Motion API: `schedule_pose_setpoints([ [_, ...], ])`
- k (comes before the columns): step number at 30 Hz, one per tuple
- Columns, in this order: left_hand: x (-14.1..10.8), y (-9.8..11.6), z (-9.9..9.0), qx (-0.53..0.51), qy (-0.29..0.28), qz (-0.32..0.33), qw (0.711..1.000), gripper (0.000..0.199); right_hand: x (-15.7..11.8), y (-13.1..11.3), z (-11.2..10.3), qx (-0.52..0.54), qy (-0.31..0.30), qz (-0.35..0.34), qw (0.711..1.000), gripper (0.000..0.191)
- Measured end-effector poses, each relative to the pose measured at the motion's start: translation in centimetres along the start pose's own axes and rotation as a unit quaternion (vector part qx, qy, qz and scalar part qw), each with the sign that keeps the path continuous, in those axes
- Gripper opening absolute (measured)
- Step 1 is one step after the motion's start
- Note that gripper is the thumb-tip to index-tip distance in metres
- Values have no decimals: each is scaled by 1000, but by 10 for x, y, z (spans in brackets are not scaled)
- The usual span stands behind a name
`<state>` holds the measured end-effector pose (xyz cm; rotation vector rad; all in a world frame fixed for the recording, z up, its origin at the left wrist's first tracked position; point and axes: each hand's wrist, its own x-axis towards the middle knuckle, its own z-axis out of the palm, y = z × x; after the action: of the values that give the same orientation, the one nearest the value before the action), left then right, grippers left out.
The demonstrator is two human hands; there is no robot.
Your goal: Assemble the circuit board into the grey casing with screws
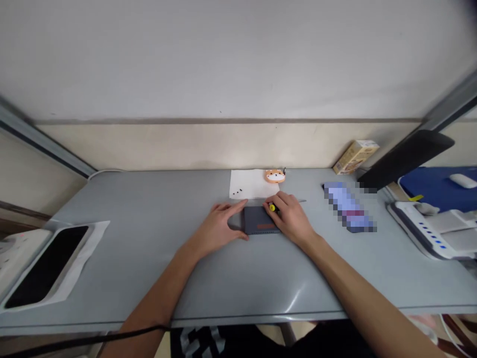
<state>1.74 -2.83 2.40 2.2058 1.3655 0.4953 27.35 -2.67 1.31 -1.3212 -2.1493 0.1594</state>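
Note:
A flat dark grey box with a row of small holes along its near edge and a reddish-brown label lies on the desk in front of me. My left hand spans its left end, thumb at the near corner and forefinger at the far one. In my right hand is a screwdriver with a yellow-ended handle; its thin shaft points right, past my knuckles. That hand rests against the box's right side, hiding it. Just beyond, several tiny dark screws lie on a white sheet of paper.
An orange animal-faced case sits on the paper. Rightward are a blurred-out phone, a small carton, a black upright panel and a white power strip. A black-screened phone lies at left on the grey desk.

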Motion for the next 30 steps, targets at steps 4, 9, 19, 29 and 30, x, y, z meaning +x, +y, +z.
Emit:
schedule_pose_setpoints([
  [4, -1, 4, -2, 5, 0, 34, 999, 81, 5, -3, -10, 57, 106, -12, 993, 21],
  [9, -2, 12, -3, -11, -2, 70, 997, 67, 9, 1, -35, 132, 447, 109, 878, 42],
  [19, -3, 15, -10, -20, 20, 94, 995, 52, 8, 11, -4, 377, 173, 248, 875, 46],
  [29, -1, 9, -6, -27, 41, 122, 991, 25, 8, 11, 0, 337, 98, 275, 895, 51],
  [30, 0, 8, -4, -29, 46, 121, 991, 26, 8, 10, 0, 338, 93, 269, 897, 50],
])
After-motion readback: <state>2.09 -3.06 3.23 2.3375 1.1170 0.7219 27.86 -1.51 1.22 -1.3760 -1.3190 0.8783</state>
